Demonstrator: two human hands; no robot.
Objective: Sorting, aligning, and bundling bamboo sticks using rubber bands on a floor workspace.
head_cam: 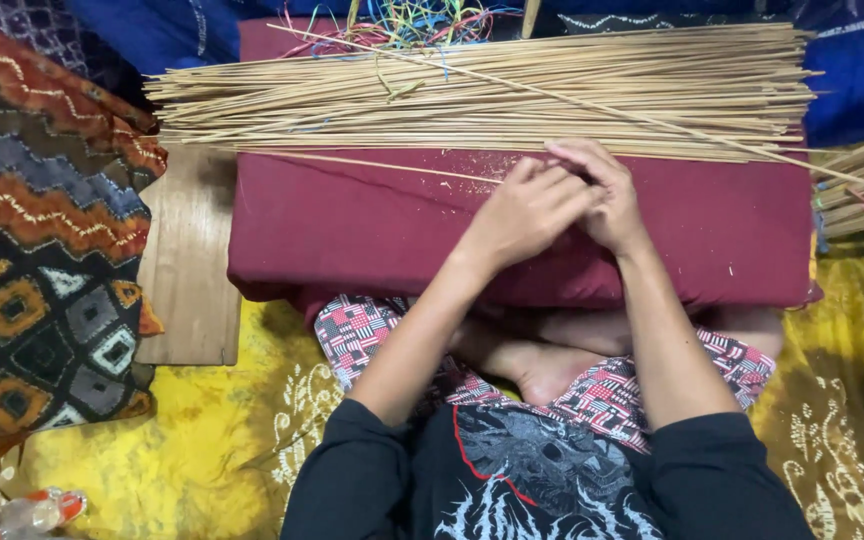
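The person sits cross-legged on the floor with a dark red cushion (372, 225) on the lap. On the far side of the cushion lies a big pile of thin sticks (482, 90). The sticks run long-ways from left to right.

Both hands meet in the middle of the cushion, right at the near edge of the pile. The left hand (527, 210) lies partly over the right hand (607, 195). Their fingers are curled and pressed close together. They seem to pinch one thin stick (372, 163) that runs out to the left, but I cannot tell for sure.

The pile lies just past the fingers, on the far side. The right hand is a bit nearer to it.

A wooden board (190, 265) lies to the left of the cushion.
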